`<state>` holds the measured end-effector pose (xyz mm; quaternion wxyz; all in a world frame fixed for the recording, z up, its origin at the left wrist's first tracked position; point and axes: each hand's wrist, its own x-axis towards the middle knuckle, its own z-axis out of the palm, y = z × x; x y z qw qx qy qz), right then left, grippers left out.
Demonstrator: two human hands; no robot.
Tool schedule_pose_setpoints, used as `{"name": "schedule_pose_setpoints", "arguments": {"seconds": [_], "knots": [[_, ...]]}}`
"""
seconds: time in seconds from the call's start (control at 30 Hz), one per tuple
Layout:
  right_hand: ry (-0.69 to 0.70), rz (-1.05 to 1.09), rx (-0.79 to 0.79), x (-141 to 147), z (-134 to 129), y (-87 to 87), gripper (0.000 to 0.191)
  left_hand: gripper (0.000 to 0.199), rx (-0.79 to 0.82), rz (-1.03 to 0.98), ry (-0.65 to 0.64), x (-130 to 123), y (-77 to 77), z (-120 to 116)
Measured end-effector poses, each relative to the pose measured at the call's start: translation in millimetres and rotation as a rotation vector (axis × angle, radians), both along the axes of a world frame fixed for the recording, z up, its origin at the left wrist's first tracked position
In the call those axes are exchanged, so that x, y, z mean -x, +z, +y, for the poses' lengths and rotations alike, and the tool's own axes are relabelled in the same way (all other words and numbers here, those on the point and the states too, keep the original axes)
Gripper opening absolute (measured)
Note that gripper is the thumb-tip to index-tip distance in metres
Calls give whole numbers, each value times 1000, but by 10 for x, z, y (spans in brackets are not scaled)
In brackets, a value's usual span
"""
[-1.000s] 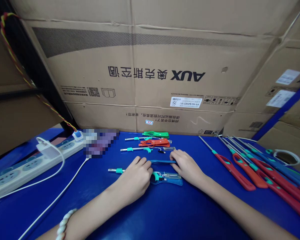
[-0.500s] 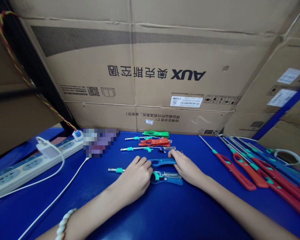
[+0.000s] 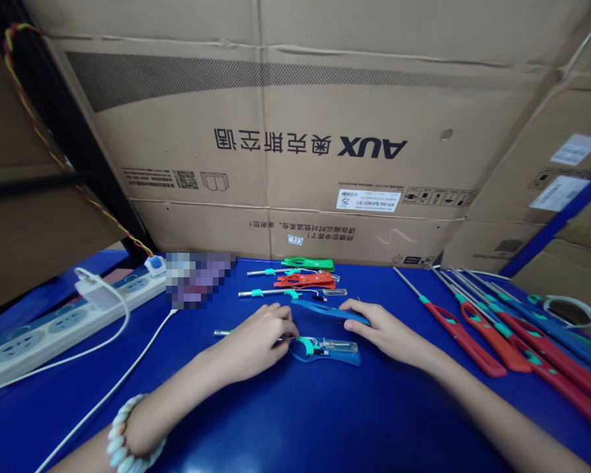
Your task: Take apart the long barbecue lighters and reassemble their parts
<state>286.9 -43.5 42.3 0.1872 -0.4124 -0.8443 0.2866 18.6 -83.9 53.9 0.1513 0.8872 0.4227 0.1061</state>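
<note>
Head view: blue table (image 3: 276, 420) bears lighters (image 3: 347, 358) before cardboard (image 3: 305, 98).

White power strip (image 3: 46, 334) at left; AUX carton (image 3: 300, 177) behind.

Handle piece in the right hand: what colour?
The handle piece is blue, shown in the head view.

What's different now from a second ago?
The upper blue shell has tilted: its left end now shows higher in the picture. The right hand, gripping its right end, has moved right. The left hand has turned, covering more of the metal tube. The lower blue shell, orange casing and green casing stayed put.
</note>
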Motion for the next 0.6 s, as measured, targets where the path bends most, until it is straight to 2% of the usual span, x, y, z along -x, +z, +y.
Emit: {"name": "schedule_pose_setpoints", "arguments": {"seconds": [0.17, 0.33, 0.6], "knots": [[22, 10, -62, 26, -68, 65, 30, 30, 180, -165, -16, 80, -44, 154], [101, -62, -95, 34, -79, 72, 27, 27, 338, -304, -33, 120, -108, 274], [83, -146, -176, 167, -156, -32, 22, 28, 417, -358, -41, 155, -137, 341]]}}
